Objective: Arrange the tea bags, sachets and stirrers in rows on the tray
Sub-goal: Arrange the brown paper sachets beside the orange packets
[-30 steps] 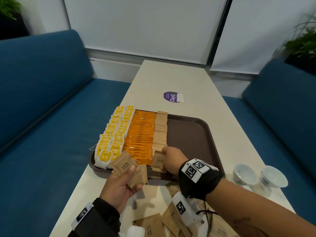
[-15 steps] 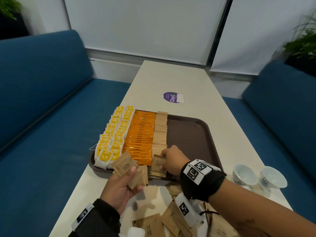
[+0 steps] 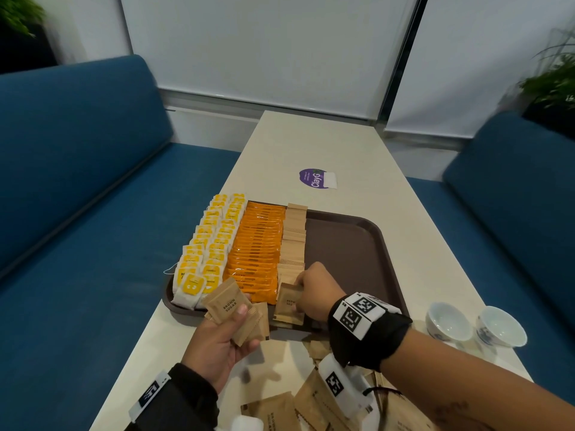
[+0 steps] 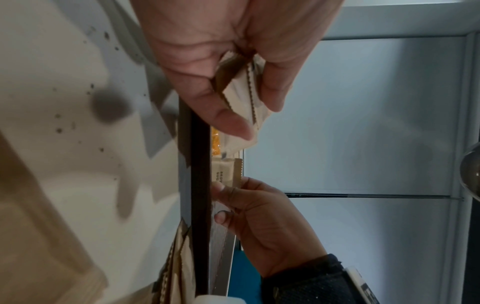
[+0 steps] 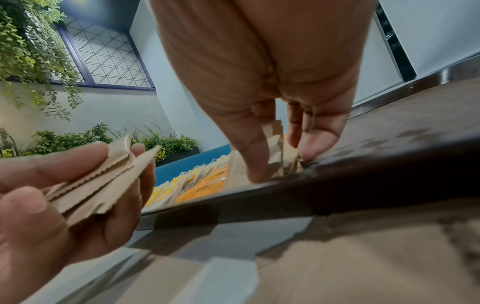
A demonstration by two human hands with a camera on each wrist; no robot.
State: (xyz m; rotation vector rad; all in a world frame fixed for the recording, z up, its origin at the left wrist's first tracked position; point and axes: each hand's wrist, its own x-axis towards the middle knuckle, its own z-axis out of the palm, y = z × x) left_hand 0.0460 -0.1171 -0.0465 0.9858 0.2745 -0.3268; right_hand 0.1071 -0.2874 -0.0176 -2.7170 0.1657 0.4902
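Observation:
A brown tray (image 3: 348,250) holds two rows of yellow tea bags (image 3: 211,244), a row of orange sachets (image 3: 258,247) and a row of brown sugar sachets (image 3: 294,237). At the near end of that brown row my right hand (image 3: 300,290) pinches one brown sugar sachet (image 3: 289,303) between thumb and fingers. The wrist views show the same sachet (image 4: 226,172) (image 5: 275,144) standing just inside the tray's rim (image 5: 337,185). My left hand (image 3: 236,318) hovers at the tray's near edge and grips several brown sugar sachets (image 3: 228,301) (image 4: 246,98) fanned under its thumb.
Loose brown sachets (image 3: 280,409) lie on the white table close to me. Two small white cups (image 3: 448,321) (image 3: 499,326) stand right of the tray. A purple sticker (image 3: 314,178) sits beyond it. Blue sofas flank the table. The tray's right half is bare.
My right hand has edged slightly along the tray, and its sachet has settled lower against the near end of the brown row. The left hand has hardly moved.

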